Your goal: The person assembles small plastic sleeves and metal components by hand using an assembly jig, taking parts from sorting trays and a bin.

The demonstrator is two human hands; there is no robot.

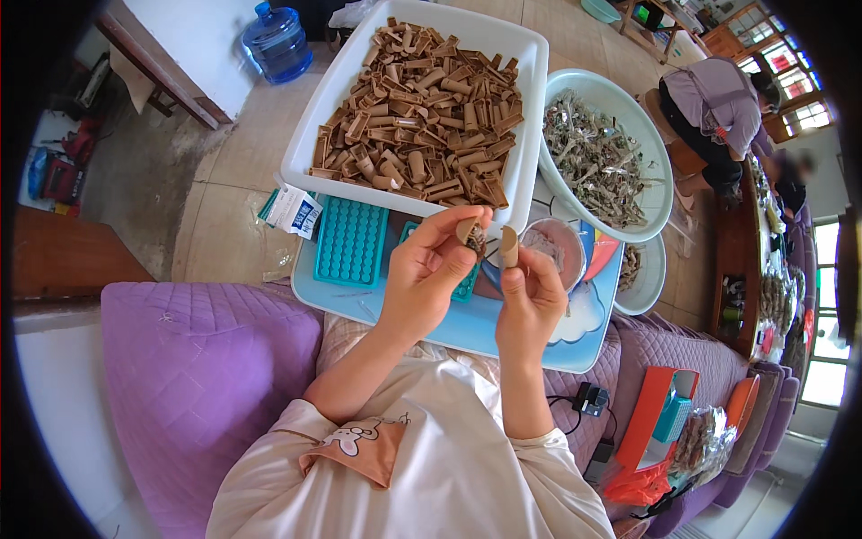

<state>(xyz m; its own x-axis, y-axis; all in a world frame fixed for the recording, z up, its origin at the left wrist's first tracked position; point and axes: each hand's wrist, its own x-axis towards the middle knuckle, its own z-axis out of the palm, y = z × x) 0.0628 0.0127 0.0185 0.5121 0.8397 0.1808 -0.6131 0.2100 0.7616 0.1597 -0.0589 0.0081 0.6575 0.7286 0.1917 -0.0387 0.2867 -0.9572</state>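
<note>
1. Up close, two hands work over a light blue tray (pixel 341 301), with two teal grid molds (pixel 350 241) on it.
2. Left hand (pixel 429 274) pinches one small brown piece (pixel 468 231), fingers curled tight.
3. Right hand (pixel 530 296) pinches another brown piece (pixel 509 245).
4. Farther off, one white tray (pixel 530 54) holds many brown tubes (pixel 417 112); one round bowl (pixel 660 162) sits right.

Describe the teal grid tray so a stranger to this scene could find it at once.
Start at the big white rectangular tray heaped with brown tube-shaped pieces. Just below its near-left corner, on the light blue board across the person's lap, lies the teal grid tray, left of the left hand. Its rows of small square cells set it apart from the white packet beside it.
</note>
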